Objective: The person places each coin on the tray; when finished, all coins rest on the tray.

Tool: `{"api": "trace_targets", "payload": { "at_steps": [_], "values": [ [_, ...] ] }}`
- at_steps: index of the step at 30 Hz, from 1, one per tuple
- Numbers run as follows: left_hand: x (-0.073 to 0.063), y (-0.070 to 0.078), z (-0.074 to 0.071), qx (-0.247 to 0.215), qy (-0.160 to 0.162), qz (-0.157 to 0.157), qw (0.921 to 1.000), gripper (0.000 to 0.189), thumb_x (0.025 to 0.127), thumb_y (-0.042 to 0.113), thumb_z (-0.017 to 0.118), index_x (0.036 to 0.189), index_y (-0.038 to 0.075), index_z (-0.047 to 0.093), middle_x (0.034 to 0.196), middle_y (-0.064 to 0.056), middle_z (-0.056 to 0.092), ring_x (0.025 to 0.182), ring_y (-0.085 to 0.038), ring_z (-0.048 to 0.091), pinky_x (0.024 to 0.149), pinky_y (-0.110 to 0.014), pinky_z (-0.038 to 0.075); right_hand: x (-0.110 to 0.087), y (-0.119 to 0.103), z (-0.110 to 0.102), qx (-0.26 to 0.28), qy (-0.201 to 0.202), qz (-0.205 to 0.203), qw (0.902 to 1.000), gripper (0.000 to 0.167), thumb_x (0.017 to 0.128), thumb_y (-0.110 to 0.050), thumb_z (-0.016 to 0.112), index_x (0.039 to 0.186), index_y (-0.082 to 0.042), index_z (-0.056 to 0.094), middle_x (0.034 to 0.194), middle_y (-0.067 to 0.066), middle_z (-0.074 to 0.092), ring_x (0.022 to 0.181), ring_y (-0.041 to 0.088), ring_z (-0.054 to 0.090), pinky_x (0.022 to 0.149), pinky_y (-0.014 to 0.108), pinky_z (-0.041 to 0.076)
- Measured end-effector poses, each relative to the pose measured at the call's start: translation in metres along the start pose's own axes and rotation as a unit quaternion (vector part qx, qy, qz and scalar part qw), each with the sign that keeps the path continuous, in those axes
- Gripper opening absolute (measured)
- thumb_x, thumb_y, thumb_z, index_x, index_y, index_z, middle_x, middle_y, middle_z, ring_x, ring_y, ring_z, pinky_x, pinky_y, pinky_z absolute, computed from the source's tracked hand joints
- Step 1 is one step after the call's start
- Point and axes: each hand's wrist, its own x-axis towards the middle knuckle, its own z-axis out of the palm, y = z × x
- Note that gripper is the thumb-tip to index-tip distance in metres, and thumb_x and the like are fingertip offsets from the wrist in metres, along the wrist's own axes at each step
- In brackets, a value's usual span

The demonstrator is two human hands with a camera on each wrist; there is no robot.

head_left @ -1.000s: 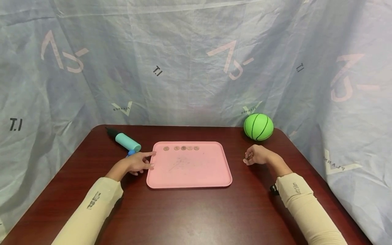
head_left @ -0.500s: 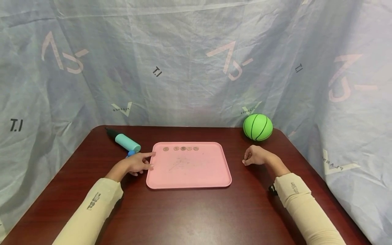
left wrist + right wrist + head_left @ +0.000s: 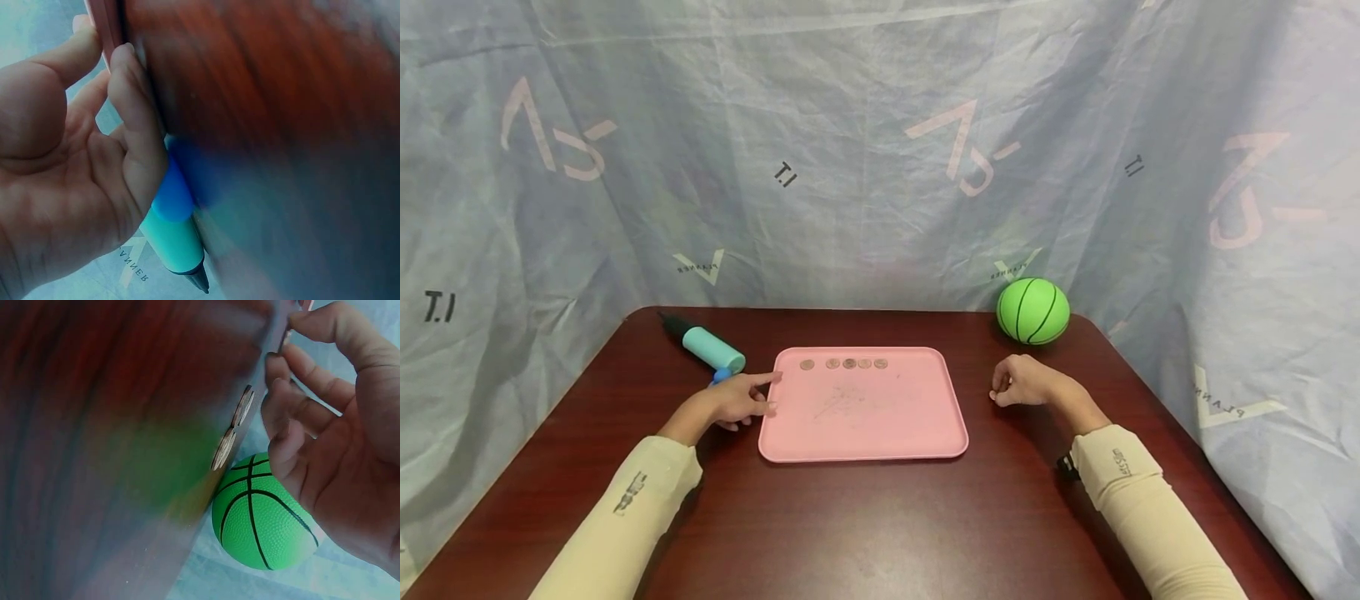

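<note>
Left hand at tray edge, right hand curled

Pink tray, green black-lined ball, seemingly copper coins.

Tray: in the middle of the table, nearer to its far edge.
Coins: on the tray, in one row along its far edge.
Pump: near the far left corner of the table, left of the tray.
Ball: near the far right corner.
Left hand: at the tray's left edge, touching it.
Right hand: right of the tray, before the ball.
</note>
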Motion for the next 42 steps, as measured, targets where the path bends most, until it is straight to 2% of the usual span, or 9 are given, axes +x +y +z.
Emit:
{"api": "trace_targets", "payload": {
  "at_steps": [5,9,15,18,23,26,29,36,42],
  "values": [
    [0.0,0.001,-0.001,0.003,-0.003,0.002,1.0,0.068,0.096,0.025,0.066,0.155,0.013,0.034,0.102,-0.01,0.053,0.07,-0.019,0.055,0.058,-0.031,0.052,0.001,-0.007,0.001,0.019,0.023,-0.017,0.9994,0.006,0.08,-0.015,0.076,0.08,-0.015,0.069,0.073,-0.006,0.063,0.069,0.011,0.057,0.064,0.028,0.049],
    [-0.001,0.0,-0.001,0.006,-0.005,0.001,1.0,0.068,0.096,0.026,0.066,0.155,0.013,0.034,0.102,-0.01,0.053,0.071,-0.019,0.055,0.058,-0.031,0.052,0.007,-0.023,0.004,0.028,0.038,-0.034,0.9983,0.007,0.081,-0.016,0.075,0.079,-0.016,0.069,0.072,-0.007,0.063,0.069,0.011,0.058,0.065,0.028,0.049],
    [-0.001,-0.001,-0.001,0.001,-0.001,-0.001,1.0,0.068,0.096,0.025,0.067,0.155,0.013,0.034,0.104,-0.01,0.053,0.071,-0.019,0.055,0.058,-0.032,0.052,0.031,-0.055,0.005,0.016,0.049,-0.076,0.9958,0.007,0.078,-0.018,0.076,0.08,-0.017,0.069,0.071,-0.009,0.063,0.068,0.008,0.058,0.066,0.027,0.05],
    [-0.002,-0.003,-0.002,0.0,-0.006,0.002,1.0,0.069,0.096,0.025,0.067,0.155,0.012,0.033,0.105,-0.01,0.054,0.071,-0.019,0.055,0.058,-0.032,0.052,0.047,-0.073,0.005,0.009,0.045,-0.082,0.9955,0.008,0.078,-0.016,0.077,0.08,-0.015,0.069,0.073,-0.008,0.064,0.07,0.009,0.059,0.068,0.028,0.051],
    [-0.004,-0.003,-0.002,0.0,-0.004,0.008,1.0,0.07,0.096,0.026,0.066,0.155,0.011,0.032,0.107,-0.011,0.054,0.073,-0.02,0.056,0.058,-0.033,0.052,0.071,-0.101,0.009,-0.037,0.046,-0.045,0.9973,0.012,0.079,-0.023,0.079,0.077,-0.016,0.07,0.074,-0.008,0.065,0.071,0.009,0.061,0.067,0.029,0.052],
    [-0.005,-0.003,-0.001,0.001,-0.007,0.006,1.0,0.07,0.096,0.026,0.067,0.155,0.011,0.032,0.107,-0.01,0.055,0.074,-0.02,0.056,0.058,-0.033,0.052,0.081,-0.118,0.017,-0.064,0.027,-0.014,0.9975,0.015,0.078,-0.029,0.08,0.077,-0.018,0.07,0.076,-0.009,0.066,0.071,0.01,0.061,0.063,0.03,0.052],
    [-0.005,-0.002,0.0,0.0,-0.011,0.006,0.9999,0.07,0.096,0.026,0.067,0.155,0.01,0.032,0.106,-0.01,0.054,0.073,-0.02,0.056,0.058,-0.033,0.052,0.089,-0.136,0.024,-0.081,0.005,-0.002,0.9967,0.016,0.079,-0.033,0.079,0.079,-0.02,0.071,0.078,-0.01,0.066,0.071,0.011,0.06,0.06,0.031,0.051],
    [-0.004,0.001,-0.002,0.003,-0.005,0.011,0.9999,0.069,0.097,0.025,0.066,0.155,0.01,0.033,0.107,-0.011,0.054,0.074,-0.02,0.056,0.058,-0.034,0.052,0.107,-0.169,0.03,-0.099,-0.016,-0.018,0.9948,0.016,0.082,-0.034,0.076,0.076,-0.022,0.069,0.076,-0.01,0.063,0.067,0.009,0.055,0.056,0.029,0.047],
    [-0.003,0.002,-0.002,0.007,-0.008,0.008,0.9999,0.069,0.096,0.025,0.066,0.155,0.011,0.033,0.108,-0.011,0.054,0.074,-0.02,0.057,0.058,-0.033,0.052,0.119,-0.179,0.041,-0.087,-0.015,-0.039,0.9953,0.015,0.081,-0.026,0.077,0.068,-0.02,0.071,0.067,-0.011,0.063,0.062,0.007,0.052,0.056,0.023,0.045]
  ]
}}
